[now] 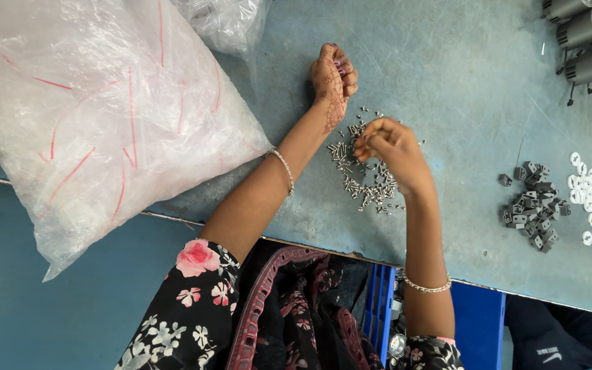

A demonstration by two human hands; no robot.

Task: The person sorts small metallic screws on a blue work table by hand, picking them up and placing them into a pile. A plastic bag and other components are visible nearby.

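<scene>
Small silver metal screws [364,179] lie in a loose pile on the blue-grey counter [460,89], directly under the right hand [390,145]. Its grip is pinched narrow; contents can't be told. Left hand [334,79], just beyond the pile, is curled shut. Screws look light, hard, slippery: pinch singly by the shank.

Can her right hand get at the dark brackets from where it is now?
Probably yes. The right hand hovers over the screws, and only bare table lies between it and the dark brackets on that same side.
</scene>
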